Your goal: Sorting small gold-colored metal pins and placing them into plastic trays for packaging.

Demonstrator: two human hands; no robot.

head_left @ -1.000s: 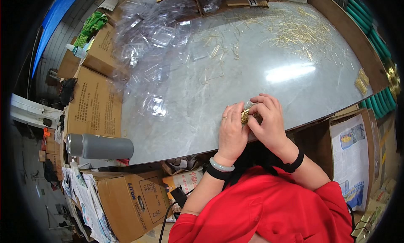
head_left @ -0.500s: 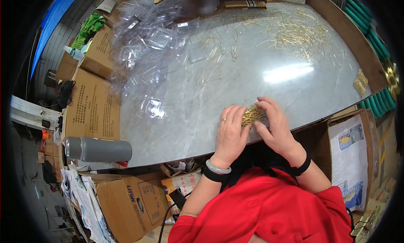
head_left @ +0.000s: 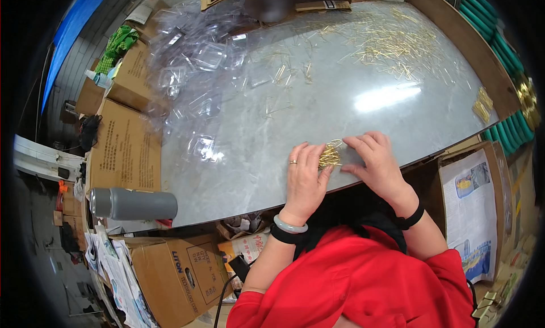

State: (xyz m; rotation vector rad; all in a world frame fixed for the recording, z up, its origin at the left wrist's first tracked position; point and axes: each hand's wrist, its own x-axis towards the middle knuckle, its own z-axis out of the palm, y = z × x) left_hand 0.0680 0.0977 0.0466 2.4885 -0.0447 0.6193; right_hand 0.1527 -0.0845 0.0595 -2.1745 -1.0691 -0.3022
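A small bundle of gold wire hooks (head_left: 330,156) rests at the table's near edge between my hands, curved ends showing on the right. My left hand (head_left: 305,179) is closed around the bundle's left side, thumb below and fingers above. Just right of it, my right hand (head_left: 376,168) has its thumb and fingers apart, with a narrow gap to the hooks. Many loose gold hooks (head_left: 397,47) lie scattered over the far right of the grey table (head_left: 250,169). Two small stacks of hooks (head_left: 482,105) sit by the right edge.
Clear plastic boxes (head_left: 204,58) pile up at the far left, with a few stray hooks beside them. A grey bottle (head_left: 136,205) lies on its side at the left corner. Cardboard boxes (head_left: 128,149) stand along the left; a wooden rim (head_left: 465,49) borders the right side.
My right hand has come off the bundle and opened a little to the right. The left hand and the bundle have shifted slightly left, and more of the bundle shows.
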